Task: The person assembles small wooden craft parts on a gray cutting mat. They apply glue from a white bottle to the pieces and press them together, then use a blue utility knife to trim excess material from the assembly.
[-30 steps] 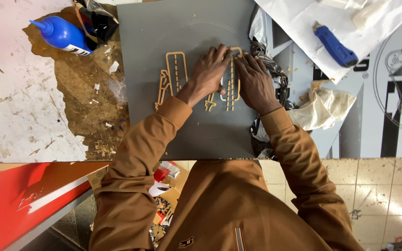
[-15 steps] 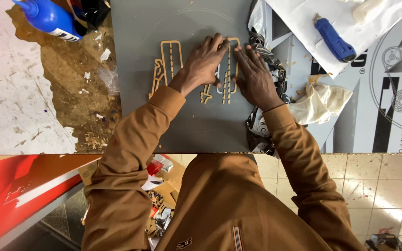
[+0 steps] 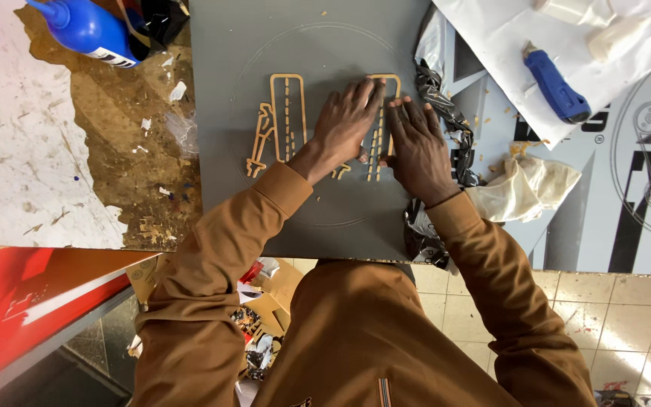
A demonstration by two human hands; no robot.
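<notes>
A grey board (image 3: 325,53) lies flat on the worktable, with a faint circle scored on it. Thin tan cut-out shapes (image 3: 286,113) lie on the board inside the circle. My left hand (image 3: 348,120) presses flat on the middle cut-outs, fingers together and pointing away from me. My right hand (image 3: 416,143) lies flat beside it on the right-hand cut-out strip (image 3: 377,154), fingers spread. Neither hand grips anything. Both arms wear brown sleeves.
A blue glue bottle (image 3: 84,30) lies at the top left on the stained table. A blue utility knife (image 3: 555,87) rests on white paper at the top right. A crumpled cloth (image 3: 525,188) and black scraps (image 3: 442,105) lie right of the board. A red panel (image 3: 24,301) leans below left.
The view has shifted slightly, so the board sits higher and more to the left in the frame. Both hands stay pressed on the cut-outs in nearly the same pose.
</notes>
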